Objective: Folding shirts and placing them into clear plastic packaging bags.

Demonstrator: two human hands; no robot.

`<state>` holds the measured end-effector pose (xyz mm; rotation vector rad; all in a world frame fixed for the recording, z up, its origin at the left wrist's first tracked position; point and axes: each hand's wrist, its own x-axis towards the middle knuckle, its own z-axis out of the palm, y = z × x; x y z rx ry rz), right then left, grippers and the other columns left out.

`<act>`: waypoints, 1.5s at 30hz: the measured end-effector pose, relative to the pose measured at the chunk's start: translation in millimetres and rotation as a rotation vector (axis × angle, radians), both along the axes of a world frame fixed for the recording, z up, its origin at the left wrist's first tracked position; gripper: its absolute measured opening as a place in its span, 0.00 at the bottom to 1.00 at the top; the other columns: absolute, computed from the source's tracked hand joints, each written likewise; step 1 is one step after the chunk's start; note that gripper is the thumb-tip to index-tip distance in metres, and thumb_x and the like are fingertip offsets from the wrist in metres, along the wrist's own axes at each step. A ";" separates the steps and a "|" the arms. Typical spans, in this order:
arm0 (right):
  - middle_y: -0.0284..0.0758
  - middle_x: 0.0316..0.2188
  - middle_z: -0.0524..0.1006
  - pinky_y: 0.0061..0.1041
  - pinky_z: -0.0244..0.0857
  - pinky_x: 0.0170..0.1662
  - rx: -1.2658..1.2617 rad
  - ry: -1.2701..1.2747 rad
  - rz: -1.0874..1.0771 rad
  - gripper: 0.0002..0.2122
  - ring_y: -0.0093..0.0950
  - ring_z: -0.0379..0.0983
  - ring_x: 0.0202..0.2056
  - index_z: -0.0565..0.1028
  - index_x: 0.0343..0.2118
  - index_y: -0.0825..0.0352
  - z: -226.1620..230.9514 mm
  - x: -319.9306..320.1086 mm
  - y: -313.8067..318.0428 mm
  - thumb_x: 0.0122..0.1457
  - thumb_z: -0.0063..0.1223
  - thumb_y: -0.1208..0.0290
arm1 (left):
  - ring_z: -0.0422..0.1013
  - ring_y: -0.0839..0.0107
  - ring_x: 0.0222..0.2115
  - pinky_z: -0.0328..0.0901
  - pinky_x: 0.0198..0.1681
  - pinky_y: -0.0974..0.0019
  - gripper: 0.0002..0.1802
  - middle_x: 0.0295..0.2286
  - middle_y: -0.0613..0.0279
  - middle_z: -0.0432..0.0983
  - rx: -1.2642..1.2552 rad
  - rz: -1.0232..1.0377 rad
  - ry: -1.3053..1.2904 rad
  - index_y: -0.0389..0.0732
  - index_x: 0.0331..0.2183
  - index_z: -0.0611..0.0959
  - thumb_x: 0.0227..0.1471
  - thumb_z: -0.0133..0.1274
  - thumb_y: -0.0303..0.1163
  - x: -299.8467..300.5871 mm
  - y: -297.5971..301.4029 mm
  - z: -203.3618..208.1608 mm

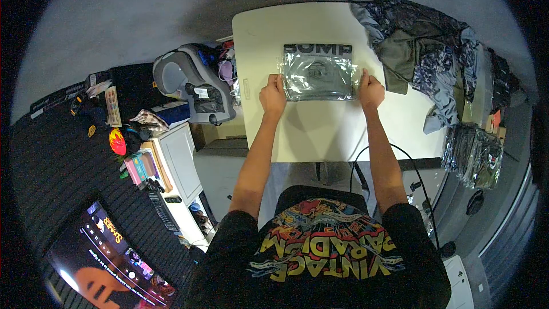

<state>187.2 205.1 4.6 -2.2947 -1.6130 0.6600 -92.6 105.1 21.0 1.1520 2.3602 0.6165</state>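
Pinches the two edges of a clear bag (318, 84) with the left grip (273, 96) and right grip (372, 91). Holds folded dark cloth (320, 70) inside, between both, over the table (314, 134).

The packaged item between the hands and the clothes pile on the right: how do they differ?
The packaged item is a neat rectangle; the clothes pile is loose and crumpled. The packaged item is in clear plastic; the clothes pile looks unwrapped. The clothes pile spreads wider than the packaged item. Both include dark colours.
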 end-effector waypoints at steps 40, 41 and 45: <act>0.39 0.70 0.44 0.57 0.33 0.67 0.215 -0.237 0.866 0.29 0.47 0.35 0.69 0.56 0.66 0.56 5.8 -111.4 -8.1 0.63 0.37 0.54 | 0.43 0.46 0.65 0.39 0.64 0.35 0.29 0.63 0.50 0.51 0.096 -0.559 0.436 0.40 0.60 0.67 0.59 0.42 0.41 50.4 64.4 11.5; 0.39 0.70 0.45 0.57 0.33 0.66 0.219 -0.223 0.853 0.28 0.47 0.35 0.69 0.57 0.66 0.56 5.4 -112.2 -6.3 0.63 0.37 0.55 | 0.42 0.45 0.65 0.39 0.64 0.34 0.29 0.64 0.49 0.49 0.085 -0.551 0.397 0.40 0.60 0.66 0.60 0.41 0.41 45.9 64.9 7.9; 0.39 0.70 0.45 0.55 0.32 0.67 0.210 -0.207 0.831 0.28 0.46 0.36 0.69 0.58 0.66 0.56 8.5 -104.1 -4.2 0.62 0.38 0.54 | 0.41 0.45 0.66 0.37 0.64 0.34 0.30 0.65 0.50 0.46 0.061 -0.554 0.351 0.42 0.62 0.64 0.60 0.39 0.40 48.8 63.3 -0.9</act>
